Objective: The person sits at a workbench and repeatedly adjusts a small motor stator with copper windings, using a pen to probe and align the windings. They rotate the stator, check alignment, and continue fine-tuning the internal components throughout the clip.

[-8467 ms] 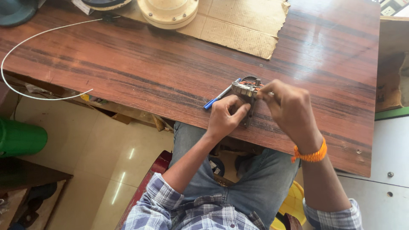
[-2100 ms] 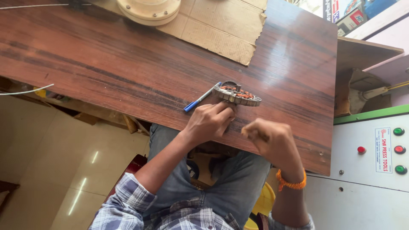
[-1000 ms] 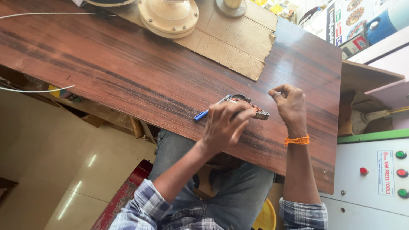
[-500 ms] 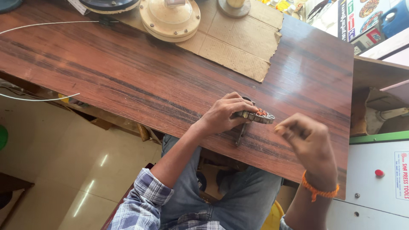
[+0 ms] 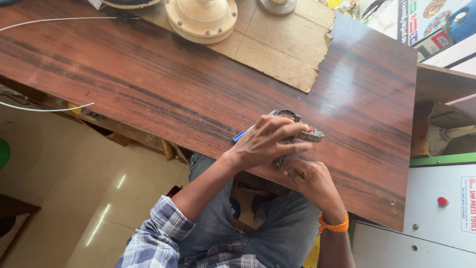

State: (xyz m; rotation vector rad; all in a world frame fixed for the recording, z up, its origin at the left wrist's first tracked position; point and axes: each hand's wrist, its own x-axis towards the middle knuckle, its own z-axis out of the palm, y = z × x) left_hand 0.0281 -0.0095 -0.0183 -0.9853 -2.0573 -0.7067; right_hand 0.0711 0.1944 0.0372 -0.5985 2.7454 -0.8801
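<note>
Two hands work at the near edge of one long brown wooden tabletop (image 5: 148,89). One left hand (image 5: 267,141) lies on top of one small round metal part (image 5: 310,134), which shows coppery bits around its ring. The fingers of that hand are spread and curled over the part, so its grip is closed on it and presses it down on the tabletop. One right hand (image 5: 310,181) sits just beside and below the part, curled into a loose fist. Its fingertips are tucked under, so I cannot tell if its grip has anything in it. One orange band (image 5: 333,226) goes around the right wrist.

One blue handle (image 5: 243,135) pokes out from under the left hand, lying flat on the tabletop.

Far from the hands, one sheet of brown cardboard (image 5: 277,49) lies at the back of the tabletop. One big round cream-coloured part (image 5: 201,19) stands on it, and one smaller round part (image 5: 276,6) stands near it, cut off by the top edge. One thin white wire (image 5: 54,21) curves along the left side.

The person wears one checked shirt (image 5: 158,238) and blue jeans (image 5: 277,243).
</note>
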